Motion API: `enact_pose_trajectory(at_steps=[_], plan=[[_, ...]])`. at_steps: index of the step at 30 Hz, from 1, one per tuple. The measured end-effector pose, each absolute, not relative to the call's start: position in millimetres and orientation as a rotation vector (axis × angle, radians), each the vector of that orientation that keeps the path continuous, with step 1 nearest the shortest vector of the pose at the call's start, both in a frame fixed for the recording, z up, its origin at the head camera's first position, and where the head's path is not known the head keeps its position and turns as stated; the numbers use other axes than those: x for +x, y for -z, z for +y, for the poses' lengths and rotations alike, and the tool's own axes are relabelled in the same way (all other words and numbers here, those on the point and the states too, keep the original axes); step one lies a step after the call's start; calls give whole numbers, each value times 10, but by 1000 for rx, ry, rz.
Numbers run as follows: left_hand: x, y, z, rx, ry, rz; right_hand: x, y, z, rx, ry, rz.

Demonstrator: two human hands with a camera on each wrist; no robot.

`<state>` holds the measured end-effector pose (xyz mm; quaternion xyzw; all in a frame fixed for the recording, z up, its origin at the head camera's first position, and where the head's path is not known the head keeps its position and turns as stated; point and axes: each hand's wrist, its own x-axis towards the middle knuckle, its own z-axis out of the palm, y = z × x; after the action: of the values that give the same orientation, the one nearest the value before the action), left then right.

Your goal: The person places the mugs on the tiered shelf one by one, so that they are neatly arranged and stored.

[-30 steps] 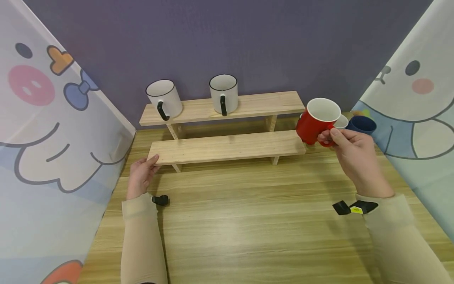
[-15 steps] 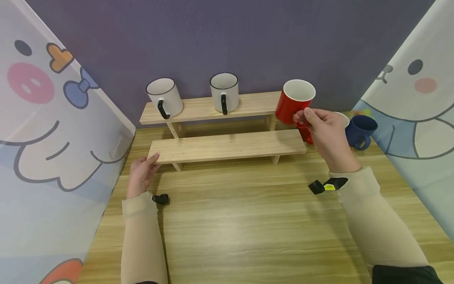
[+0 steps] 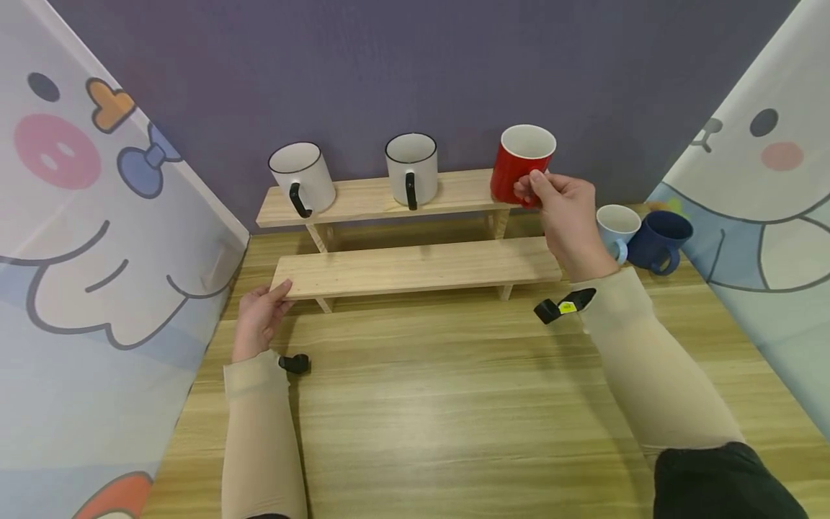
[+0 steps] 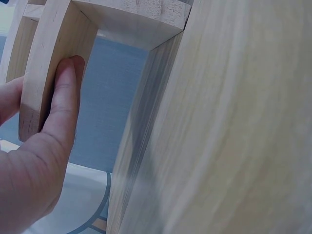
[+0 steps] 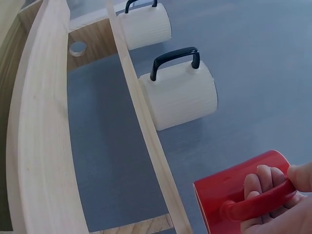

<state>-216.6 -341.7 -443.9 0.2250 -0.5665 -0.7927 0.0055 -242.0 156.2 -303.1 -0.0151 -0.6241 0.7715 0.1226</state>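
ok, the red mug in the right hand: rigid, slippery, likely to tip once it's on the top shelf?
Likely rigid and breakable: the red mug looks like glazed ceramic. Possibly slick, but the right hand has fingers curled through its handle, so slipping seems unlikely. Probably stable set upright on the top shelf, like the two white mugs.

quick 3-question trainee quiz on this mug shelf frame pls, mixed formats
1. True or false: the left hand holds a mug.
2. Which hand grips the red mug by its handle?
3. How many white mugs with black handles stand on the top shelf? A) one B) two C) three

Key:
1. False; it rests on the left end of the lower shelf.
2. The right hand.
3. B
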Motion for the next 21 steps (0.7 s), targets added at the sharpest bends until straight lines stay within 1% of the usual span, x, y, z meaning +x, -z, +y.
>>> enact_pose_trajectory(at_steps=[11,21], plan=[[-2186,4447,-3413,717,2474,-1762,-2673,3014,1415,-146,-2226,-1846],[-2194,4462,-3420,704,2476,-1756,-2772,3080,1380,-109,-2205,-1858]])
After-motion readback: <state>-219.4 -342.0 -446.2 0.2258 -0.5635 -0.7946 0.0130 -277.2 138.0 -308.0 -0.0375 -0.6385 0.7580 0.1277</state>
